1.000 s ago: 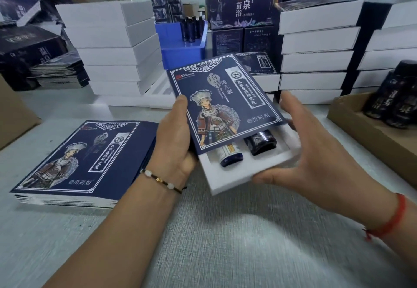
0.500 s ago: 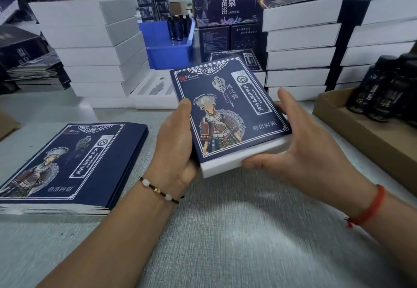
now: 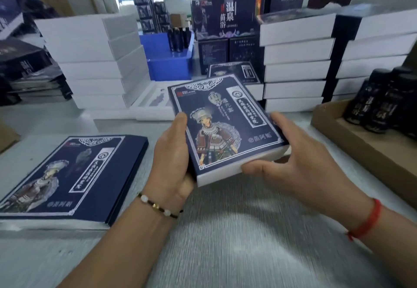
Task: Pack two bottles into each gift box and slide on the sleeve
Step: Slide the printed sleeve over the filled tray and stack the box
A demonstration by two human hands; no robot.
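Both hands are on the gift box [image 3: 239, 170], held just above the grey table [image 3: 237, 231]. The left hand [image 3: 172, 159] curls round its left edge, thumb lying up along the sleeve [image 3: 223, 120]. The right hand [image 3: 300, 163] cups the right side, thumb pressed against the white near end, fingers wrapped round the far corner. The navy sleeve covers the box from the far end down; only a white strip shows at the near edge. Left of the left hand lies a stack of flat sleeves [image 3: 72, 179]. Right of the right hand, dark bottles [image 3: 379, 107] stand in a cardboard tray [image 3: 370, 152]. Beyond the hands rise piles of white boxes [image 3: 295, 62].
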